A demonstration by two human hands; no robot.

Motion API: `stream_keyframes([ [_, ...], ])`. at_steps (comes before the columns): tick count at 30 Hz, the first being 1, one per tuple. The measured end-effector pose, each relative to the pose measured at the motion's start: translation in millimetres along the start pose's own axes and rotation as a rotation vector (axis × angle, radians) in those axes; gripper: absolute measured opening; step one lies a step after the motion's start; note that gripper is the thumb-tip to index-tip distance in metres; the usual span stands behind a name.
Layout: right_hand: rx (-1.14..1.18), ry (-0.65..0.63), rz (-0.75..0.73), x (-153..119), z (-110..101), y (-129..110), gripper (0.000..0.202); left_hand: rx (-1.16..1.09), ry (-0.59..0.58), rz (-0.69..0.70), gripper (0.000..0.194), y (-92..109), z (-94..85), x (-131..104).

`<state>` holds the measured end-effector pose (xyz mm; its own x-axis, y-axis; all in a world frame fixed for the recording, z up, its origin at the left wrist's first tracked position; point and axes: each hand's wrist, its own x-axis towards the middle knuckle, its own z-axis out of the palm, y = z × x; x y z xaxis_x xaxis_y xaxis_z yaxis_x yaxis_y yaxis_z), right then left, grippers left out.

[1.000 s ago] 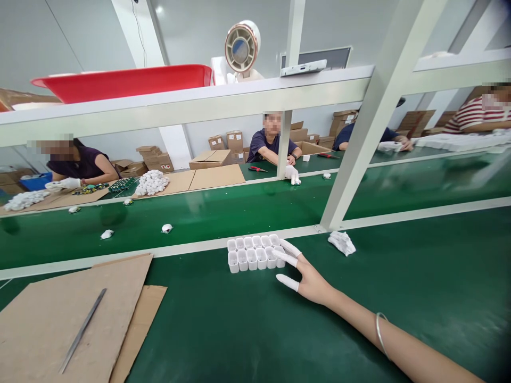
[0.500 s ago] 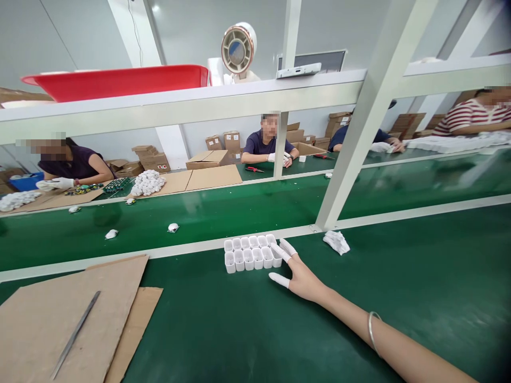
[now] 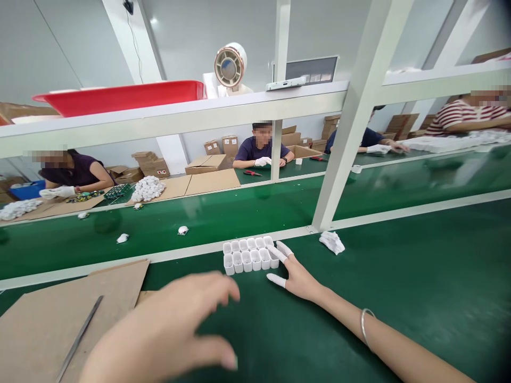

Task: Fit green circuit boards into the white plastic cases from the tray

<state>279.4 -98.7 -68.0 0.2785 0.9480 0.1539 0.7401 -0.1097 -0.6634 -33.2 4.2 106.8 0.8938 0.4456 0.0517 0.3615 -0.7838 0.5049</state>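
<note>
Two rows of small white open-topped cups (image 3: 246, 260) stand packed together on the green bench, near its far edge. My right hand (image 3: 297, 274), wearing white finger cots on the thumb and two fingers, is at the right end of the cups. Its fingertips lie against the end of the block, thumb held apart. My left hand (image 3: 171, 330), bare and somewhat blurred, hovers over the bench in front of the cups. Thumb and fingers are spread, with nothing between them.
Flat cardboard (image 3: 67, 314) lies at the left with a metal strip-like tool (image 3: 82, 335) on it. A crumpled white cloth (image 3: 332, 242) sits near the slanted post (image 3: 347, 133). Beyond runs a green conveyor belt (image 3: 223, 215) carrying small white parts; several people work across it.
My left hand has come into view from the lower left. My right hand keeps its place by the cups. White parts on the belt have shifted right.
</note>
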Motion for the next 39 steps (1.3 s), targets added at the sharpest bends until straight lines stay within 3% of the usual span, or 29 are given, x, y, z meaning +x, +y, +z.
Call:
stream_keyframes([
  [1, -0.001, 0.001, 0.0, -0.1, 0.1, 0.3, 0.078, 0.012, -0.085, -0.028, 0.064, -1.5, -2.5, 18.0],
  [3, -0.004, 0.006, -0.008, -0.1, 0.4, 1.5, 0.078, -0.002, -0.117, -0.068, 0.08, -13.9, -1.5, 58.5],
  [6, -0.002, 0.021, -0.031, -0.1, 1.1, 3.6, 0.077, 0.007, -0.171, -0.166, 0.113, -49.5, 15.4, 108.5],
  [8, 0.001, 0.022, -0.039, -0.1, 1.3, 4.5, 0.077, 0.013, -0.266, -0.225, 0.128, -74.1, 32.6, 126.9],
  [11, -0.004, 0.005, -0.029, -0.3, 0.9, 4.7, 0.077, -0.048, -0.304, -0.14, 0.133, -97.9, 55.7, 137.8],
  [17, 0.006, -0.003, -0.027, -1.6, -0.1, 4.2, 0.076, -0.071, -0.27, -0.031, 0.114, -100.6, 73.2, 141.9],
  [25, 0.041, 0.083, -0.1, -2.1, 0.7, 7.0, 0.07, -0.059, -0.193, -0.068, 0.1, -101.7, 61.2, 137.2],
  [31, 0.017, 0.257, -0.194, 1.6, -24.7, -7.5, 0.07, -0.134, 0.062, -0.04, 0.089, -96.3, 55.6, 116.6],
  [35, -0.041, 0.241, -0.226, 37.0, -44.7, -34.7, 0.068, -0.235, 0.24, -0.085, 0.088, -93.9, 76.1, 88.7],
  [39, -0.098, 0.092, -0.246, 111.5, -32.9, -67.5, 0.063, -0.3, 0.344, -0.164, 0.087, -98.8, 104.0, 59.9],
])
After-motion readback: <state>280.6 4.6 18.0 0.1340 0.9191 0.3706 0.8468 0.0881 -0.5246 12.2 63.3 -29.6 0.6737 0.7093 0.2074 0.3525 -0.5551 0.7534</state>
